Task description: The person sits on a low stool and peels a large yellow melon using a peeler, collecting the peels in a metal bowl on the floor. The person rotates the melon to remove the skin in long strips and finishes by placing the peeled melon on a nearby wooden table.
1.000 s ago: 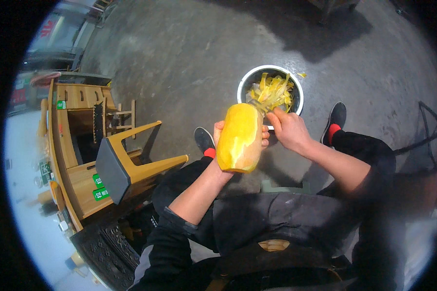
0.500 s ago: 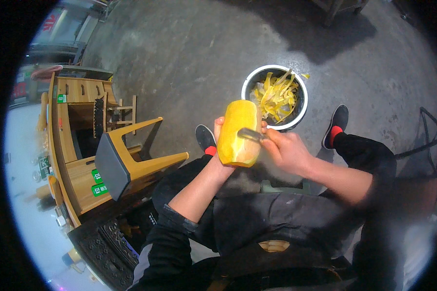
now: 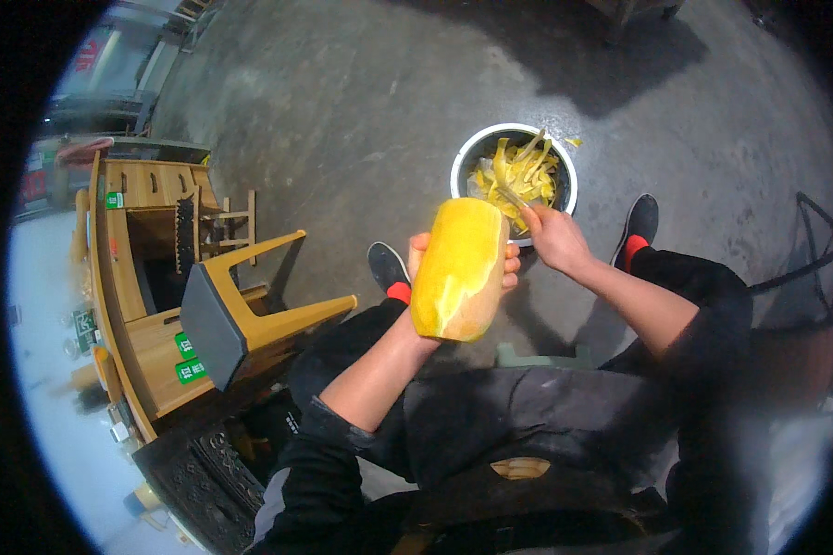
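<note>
In my left hand (image 3: 420, 248) rests a large cylindrical piece of squash (image 3: 455, 264), bright yellow where peeled, with a pale tan strip of skin along its lower right side. The fingers of this hand curl round the squash from underneath, their tips showing on its right. My right hand (image 3: 559, 242) grips a metal peeler (image 3: 513, 197), which is apart from the squash and over the near part of a white-rimmed bin (image 3: 571, 176). Yellow peelings (image 3: 520, 170) lie heaped inside the bin. Part of the peeler is covered by my fingers.
A scrap of peel (image 3: 574, 142) lies on the concrete floor (image 3: 342, 120) beside the bin. To the left, a tipped stool (image 3: 215, 324) with yellow legs stands near a wooden desk (image 3: 153, 365). A dark metal frame (image 3: 810, 268) is at the far right. My shoes flank the bin.
My right hand has moved the peeler off the squash, up and away to the bin. The squash has shifted slightly nearer to me.
</note>
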Tool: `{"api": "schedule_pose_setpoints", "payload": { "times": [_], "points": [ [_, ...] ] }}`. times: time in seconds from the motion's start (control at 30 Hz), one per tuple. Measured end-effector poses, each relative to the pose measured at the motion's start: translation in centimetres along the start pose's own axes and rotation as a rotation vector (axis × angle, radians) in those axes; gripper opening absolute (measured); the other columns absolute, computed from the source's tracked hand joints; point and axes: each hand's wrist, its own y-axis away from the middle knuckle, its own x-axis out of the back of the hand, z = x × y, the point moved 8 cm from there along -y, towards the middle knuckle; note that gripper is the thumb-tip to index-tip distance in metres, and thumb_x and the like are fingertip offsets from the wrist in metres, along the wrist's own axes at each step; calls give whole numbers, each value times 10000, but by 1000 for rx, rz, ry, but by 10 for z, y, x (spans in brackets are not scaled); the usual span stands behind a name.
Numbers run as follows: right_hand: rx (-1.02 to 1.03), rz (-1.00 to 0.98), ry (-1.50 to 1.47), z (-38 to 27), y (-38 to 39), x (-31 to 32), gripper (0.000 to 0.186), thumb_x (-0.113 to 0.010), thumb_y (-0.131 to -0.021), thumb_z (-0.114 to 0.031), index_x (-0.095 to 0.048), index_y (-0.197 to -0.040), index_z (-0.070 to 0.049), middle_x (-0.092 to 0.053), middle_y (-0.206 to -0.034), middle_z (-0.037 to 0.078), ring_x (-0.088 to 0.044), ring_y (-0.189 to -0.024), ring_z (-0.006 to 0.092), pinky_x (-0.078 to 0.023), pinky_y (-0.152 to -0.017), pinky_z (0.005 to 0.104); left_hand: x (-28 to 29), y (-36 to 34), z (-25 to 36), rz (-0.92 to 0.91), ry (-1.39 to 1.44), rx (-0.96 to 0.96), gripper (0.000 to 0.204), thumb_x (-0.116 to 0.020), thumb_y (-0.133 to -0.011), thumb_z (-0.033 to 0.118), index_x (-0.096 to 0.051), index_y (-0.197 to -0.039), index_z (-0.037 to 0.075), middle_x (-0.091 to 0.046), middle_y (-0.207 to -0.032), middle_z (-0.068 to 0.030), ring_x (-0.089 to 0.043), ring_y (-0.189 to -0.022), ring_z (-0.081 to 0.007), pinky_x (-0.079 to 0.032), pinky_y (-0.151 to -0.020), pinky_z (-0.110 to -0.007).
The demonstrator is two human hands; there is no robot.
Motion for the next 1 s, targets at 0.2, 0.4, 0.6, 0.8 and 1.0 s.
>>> {"api": "schedule_pose_setpoints", "payload": {
  "times": [0.2,0.4,0.6,0.8,1.0],
  "points": [
    [-119,14,-141,-8,9,-3,491,-475,-1105,-394,-705,-1023,33,-711,-965,320,-690,-978,511,-536,-841,573,6,-7,11,-54,95,-46,954,-611,-763,646,-492,-1416,-39,-522,-1222,-217,-524,-1055,-319,-482,-959,-412],
    [84,74,-431,-53,54,9,471,-484,-1121,-361,-615,-891,28,-655,-790,257,-676,-754,440,-514,-697,518,22,-8,19,2,79,-88,926,-624,-764,624,-500,-1425,-11,-527,-1229,-221,-525,-1060,-326,-482,-965,-416],
    [-671,-240,-792,23,36,-33,444,-418,-1128,-458,-527,-863,-119,-412,-607,-32,-306,-422,132,-233,-408,335,18,-19,17,-34,77,-48,899,-624,-776,613,-512,-1423,-1,-542,-1235,-229,-531,-1068,-326,-483,-968,-421],
    [-811,-359,-1057,15,54,-46,421,-404,-1124,-473,-480,-875,-142,-349,-616,-53,-279,-449,106,-194,-426,321,18,-19,19,-56,109,-61,889,-621,-776,611,-517,-1415,2,-537,-1222,-228,-538,-1061,-328,-490,-963,-422],
    [-705,-183,-880,31,42,-37,414,-402,-1138,-439,-509,-882,-132,-397,-628,-44,-320,-467,117,-241,-446,319,21,-21,21,-67,68,-56,890,-597,-794,635,-524,-1421,8,-544,-1243,-230,-544,-1061,-327,-495,-969,-426]
  ]
}}
